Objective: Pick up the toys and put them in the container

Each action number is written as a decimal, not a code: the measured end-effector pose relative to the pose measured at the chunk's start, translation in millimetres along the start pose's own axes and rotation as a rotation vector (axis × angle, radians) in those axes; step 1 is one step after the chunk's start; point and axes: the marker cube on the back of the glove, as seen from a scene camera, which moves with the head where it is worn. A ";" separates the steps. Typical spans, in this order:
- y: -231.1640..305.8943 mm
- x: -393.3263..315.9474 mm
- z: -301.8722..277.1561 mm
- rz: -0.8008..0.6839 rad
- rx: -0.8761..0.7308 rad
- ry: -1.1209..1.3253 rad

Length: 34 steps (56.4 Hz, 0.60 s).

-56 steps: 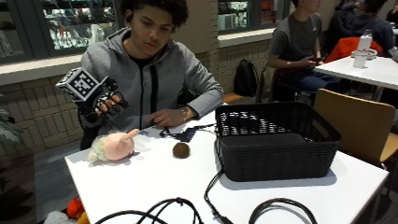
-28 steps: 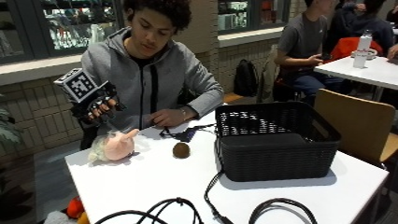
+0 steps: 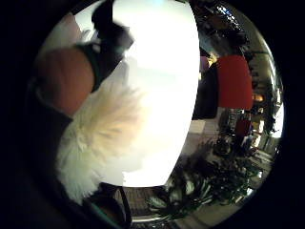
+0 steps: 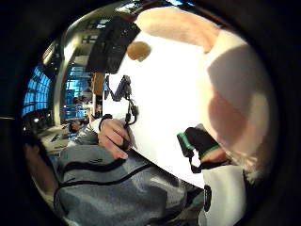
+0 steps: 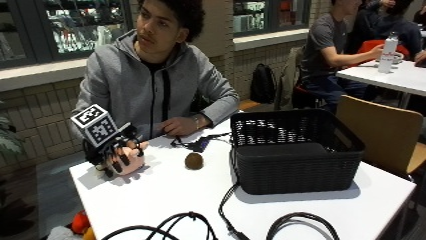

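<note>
At the surface's (image 5: pixel 166 200) left edge, the gloved right hand (image 5: pixel 118 155) curls its fingers over a pink plush toy (image 5: pixel 133 162), starting the first pick-up; next it likely must lift and carry it past the brown toy (image 5: pixel 194 160) into the basket (image 5: pixel 293 155).

White surface (image 5: pixel 173 190) lies bare between the grip (image 5: pixel 120 156) and the black basket (image 5: pixel 293 150); only the small brown ball (image 5: pixel 194 160) sits there, cables (image 5: pixel 200 225) crowding the near edge.
</note>
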 end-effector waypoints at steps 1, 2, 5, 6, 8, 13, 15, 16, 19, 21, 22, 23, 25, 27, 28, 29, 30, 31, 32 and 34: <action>-0.5 0.5 1.0 -0.001 0.011 -0.003; -0.9 0.8 1.9 -0.001 0.023 -0.003; -1.3 0.2 3.5 -0.003 0.062 0.010; -1.9 -0.5 3.4 -0.003 0.075 0.017; -3.6 -2.4 2.6 -0.002 0.101 0.032; -5.7 -7.6 1.9 -0.015 0.163 0.080; -5.0 -9.7 1.4 -0.024 0.180 0.095; -4.8 -10.7 1.0 -0.030 0.188 0.101; -5.2 -13.6 -1.9 -0.048 0.210 0.100; -7.5 -14.9 -6.7 -0.064 0.220 0.085; -9.2 -15.5 -10.0 -0.073 0.225 0.074; -11.0 -16.4 -13.8 -0.085 0.231 0.062; -15.3 -19.2 -23.1 -0.116 0.244 0.040; -20.6 -24.0 -35.3 -0.153 0.246 0.025; -23.3 -27.7 -42.1 -0.169 0.242 0.021; -25.9 -32.3 -49.0 -0.183 0.238 0.019; -28.4 -37.9 -55.7 -0.196 0.237 0.021; -30.9 -44.1 -62.2 -0.210 0.241 0.026; -34.2 -50.4 -68.6 -0.226 0.250 0.034; -44.3 -62.4 -82.0 -0.271 0.276 0.058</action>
